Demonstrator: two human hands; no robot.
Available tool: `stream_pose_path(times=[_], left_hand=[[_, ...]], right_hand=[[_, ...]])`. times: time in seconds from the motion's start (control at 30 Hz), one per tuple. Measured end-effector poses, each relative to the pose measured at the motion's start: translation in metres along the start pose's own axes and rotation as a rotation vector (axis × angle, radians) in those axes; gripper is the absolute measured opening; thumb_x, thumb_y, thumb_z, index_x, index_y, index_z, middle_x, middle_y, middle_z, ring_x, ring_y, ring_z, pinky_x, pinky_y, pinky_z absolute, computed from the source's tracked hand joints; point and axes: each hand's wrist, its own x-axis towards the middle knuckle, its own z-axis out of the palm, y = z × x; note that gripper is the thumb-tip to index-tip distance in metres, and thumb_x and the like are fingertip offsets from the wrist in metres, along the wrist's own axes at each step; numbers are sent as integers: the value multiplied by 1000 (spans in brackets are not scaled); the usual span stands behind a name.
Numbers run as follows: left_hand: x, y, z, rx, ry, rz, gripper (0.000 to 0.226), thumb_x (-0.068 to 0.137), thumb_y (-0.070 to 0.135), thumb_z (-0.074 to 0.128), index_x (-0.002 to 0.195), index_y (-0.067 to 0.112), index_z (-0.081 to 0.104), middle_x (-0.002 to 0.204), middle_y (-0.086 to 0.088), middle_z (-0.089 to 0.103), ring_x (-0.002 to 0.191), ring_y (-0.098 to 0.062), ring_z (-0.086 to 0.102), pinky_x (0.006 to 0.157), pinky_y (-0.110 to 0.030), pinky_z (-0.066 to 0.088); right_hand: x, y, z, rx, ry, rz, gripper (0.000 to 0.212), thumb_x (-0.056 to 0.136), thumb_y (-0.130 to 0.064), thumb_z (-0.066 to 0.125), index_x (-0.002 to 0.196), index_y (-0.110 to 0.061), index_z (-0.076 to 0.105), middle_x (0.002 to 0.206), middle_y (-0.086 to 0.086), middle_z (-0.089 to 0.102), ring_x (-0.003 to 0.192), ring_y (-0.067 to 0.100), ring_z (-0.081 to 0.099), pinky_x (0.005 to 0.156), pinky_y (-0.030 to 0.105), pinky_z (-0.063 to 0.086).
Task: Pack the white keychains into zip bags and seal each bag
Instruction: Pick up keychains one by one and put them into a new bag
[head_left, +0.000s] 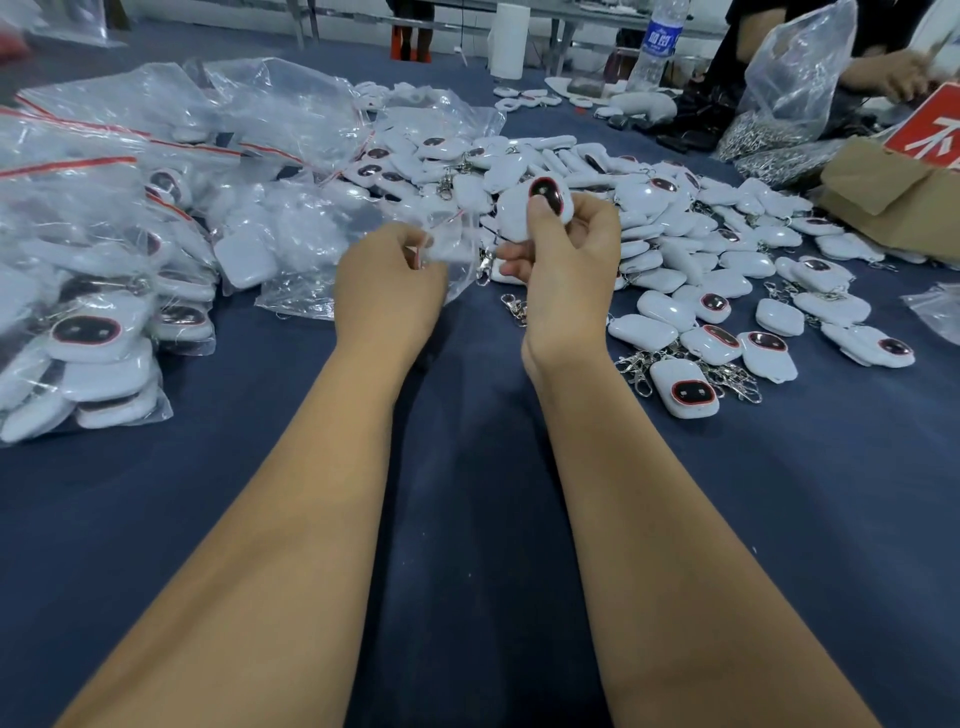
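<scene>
1. Keychain (537, 208) in right hand (569, 265); zip bag (452, 244) pinched by left hand (389, 280), just beside.
2. Filled bags (98, 291) left of grip.
3. Loose keychain pile (701, 260) right & behind, on table (467, 519).

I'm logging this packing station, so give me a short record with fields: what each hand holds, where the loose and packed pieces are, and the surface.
left hand: pinches the mouth of a small clear plastic zip bag
right hand: grips a white rounded plastic keychain with a dark oval face, not yet in the bag
loose white keychains: heaped centre and right
filled clear zip bags: piled left
surface: dark blue cloth-covered table
</scene>
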Motion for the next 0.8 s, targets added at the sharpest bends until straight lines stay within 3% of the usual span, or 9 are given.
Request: stream_pose_path(times=[0.1,0.2,0.27,0.37,0.47,0.53,0.63,0.73,0.8], left_hand=[[-3,4,2,18,-43,50,15,89,21,56,92,18,70,70,6,62,67,-17,58,60,-26,42],[-4,5,2,-14,-56,49,20,91,19,52,86,14,71,67,4,63,66,-18,60,62,-29,46],[-3,7,0,-95,-38,5,19,89,18,52,81,14,68,65,-1,64,67,-23,64,64,-33,51],[-4,10,-2,-146,23,-14,16,86,18,54,73,22,63,63,6,61,56,-4,57,58,-23,46],[-6,15,-4,-270,11,10,10,82,19,55,77,22,62,62,3,64,55,-11,61,57,-28,51],[-8,19,-6,-298,-3,67,10,83,22,57,75,25,62,59,5,63,56,-14,59,60,-33,54],[-9,21,-6,-288,8,132,13,84,26,58,73,32,62,66,0,65,66,-21,63,66,-38,55],[-8,19,-6,-248,135,151,14,87,24,57,77,29,64,64,10,60,59,0,55,63,-23,47],[-4,17,-7,-251,231,97,14,88,22,56,77,22,65,62,13,57,54,5,50,58,-14,39]], right_hand=[[0,-2,1,169,-117,101,11,98,0,51,101,-8,43,93,16,59,66,21,70,65,27,58],[-4,2,3,95,-189,135,13,96,2,50,96,-10,44,95,18,61,71,21,72,68,27,59],[-5,9,4,-185,-168,75,15,93,-4,56,93,-15,47,95,12,63,73,16,68,71,29,57],[-7,16,1,-702,-190,-130,11,87,-17,66,94,-19,59,90,-7,62,88,12,59,82,30,48],[-7,18,-1,-838,-205,-255,13,84,-23,71,97,-19,72,112,-3,53,115,17,46,98,27,40],[-6,16,0,-798,-243,-201,12,89,-27,66,96,-22,74,113,-1,57,112,15,53,98,31,44],[-10,15,1,-790,-378,-118,22,94,-20,52,94,-23,74,86,-7,68,84,11,59,79,33,49],[-11,17,1,-840,-391,-172,30,92,-18,56,118,-25,68,99,-7,66,88,11,57,83,31,47],[-12,17,1,-848,-339,-250,22,90,-20,60,110,-27,66,92,-9,59,82,8,52,78,29,45]])
